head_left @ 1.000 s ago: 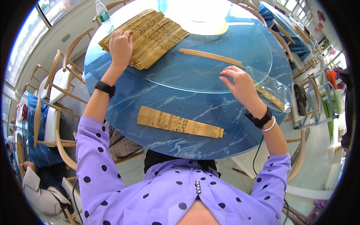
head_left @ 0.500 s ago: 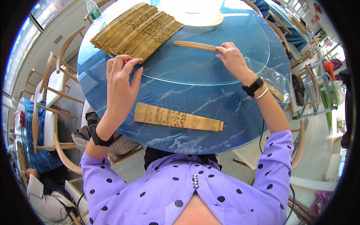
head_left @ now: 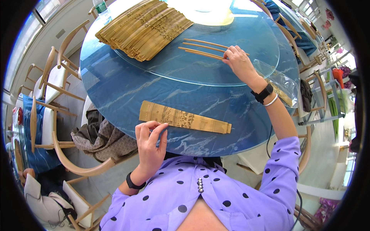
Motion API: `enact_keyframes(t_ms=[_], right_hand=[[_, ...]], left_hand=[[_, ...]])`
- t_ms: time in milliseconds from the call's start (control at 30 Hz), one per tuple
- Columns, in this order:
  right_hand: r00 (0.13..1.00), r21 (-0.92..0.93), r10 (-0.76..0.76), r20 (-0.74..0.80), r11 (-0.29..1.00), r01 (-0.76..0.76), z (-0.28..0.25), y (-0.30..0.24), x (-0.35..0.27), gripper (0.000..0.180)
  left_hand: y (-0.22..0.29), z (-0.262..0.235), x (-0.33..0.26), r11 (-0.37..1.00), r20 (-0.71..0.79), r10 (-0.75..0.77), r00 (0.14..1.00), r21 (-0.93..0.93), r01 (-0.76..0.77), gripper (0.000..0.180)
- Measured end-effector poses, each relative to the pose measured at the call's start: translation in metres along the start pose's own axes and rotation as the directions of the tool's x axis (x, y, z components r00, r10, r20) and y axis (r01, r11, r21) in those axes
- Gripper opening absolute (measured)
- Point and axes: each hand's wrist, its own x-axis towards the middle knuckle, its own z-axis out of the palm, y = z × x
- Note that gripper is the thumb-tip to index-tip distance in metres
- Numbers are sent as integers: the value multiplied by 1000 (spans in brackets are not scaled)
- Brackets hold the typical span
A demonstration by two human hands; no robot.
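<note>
A narrow, folded strip of tan printed fan paper [head_left: 185, 118] lies on the blue table in front of me. Just at its lower left edge is my left hand [head_left: 151, 144], fingers bent and thumb slightly apart from the index finger, with nothing visible in it. Farther off on the right, my right hand [head_left: 239, 63] pinches at the ends of several thin wooden sticks [head_left: 204, 46]. These sticks lie spread apart on the round glass turntable, pointing left; the fingers partly hide their right ends. At the far left is a big pile of similar folded fan papers [head_left: 142, 29].
The round blue marble-patterned table [head_left: 115, 88] carries a raised glass turntable [head_left: 192, 83]. A clear plastic bag [head_left: 283, 86] lies by my right wrist. A plastic bottle [head_left: 99, 5] stands at the far left. Wooden chairs [head_left: 73, 165] surround the table, one with a patterned bag [head_left: 104, 140].
My left hand has moved from beside the pile down toward me, to the folded strip. The sticks in my right hand were bunched together and are now fanned apart.
</note>
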Motion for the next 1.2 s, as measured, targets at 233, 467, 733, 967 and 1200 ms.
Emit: enact_keyframes(t_ms=[233, 467, 733, 967, 1200], right_hand=[[1000, -108, -18, 22, 994, 20, 1, -11, -16, 15], [991, -101, -113, -68, 989, 106, -6, -19, -27, 17], [968, 66, -233, -93, 968, 240, -82, -124, -63, 21], [976, 225, -148, -157, 957, 181, -98, -165, -105, 23], [995, 365, 94, -11, 927, -84, -100, -171, -129, 22]], left_hand=[[0, 3, 6, 1000, -88, -13, 996, -27, 11, 30], [-4, 9, 20, 999, -56, 15, 998, -42, -17, 31], [-9, 9, 29, 871, -139, -139, 980, -489, 54, 52], [8, 17, 25, 571, 62, -201, 978, -804, 168, 54], [20, 15, 27, 737, 286, -136, 949, -611, 289, 28]])
